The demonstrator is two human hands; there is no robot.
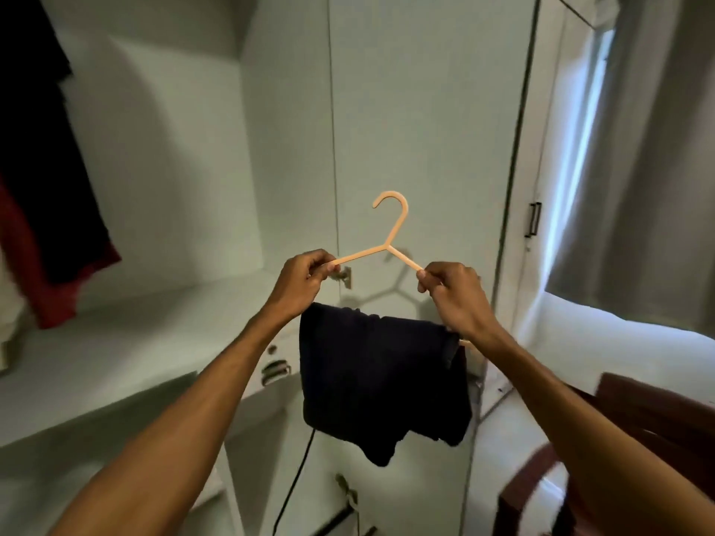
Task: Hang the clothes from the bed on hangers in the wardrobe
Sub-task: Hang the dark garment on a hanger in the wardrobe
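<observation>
Left hand point(300, 280), right hand point(452, 299) grip hanger point(387, 247) — wardrobe door point(406, 110) (closed) behind, chair point(638, 419) beside.

A white wardrobe shelf point(154, 326) runs across the middle left of the frame. At its far left end a hanging red garment point(58, 299) comes down to shelf level, though contact cannot be told. A blurred pale item point(7, 303) sits beside it at the frame edge. At centre, a peach hanger point(387, 247) carries a dark garment point(379, 381) folded over its bottom bar.
</observation>
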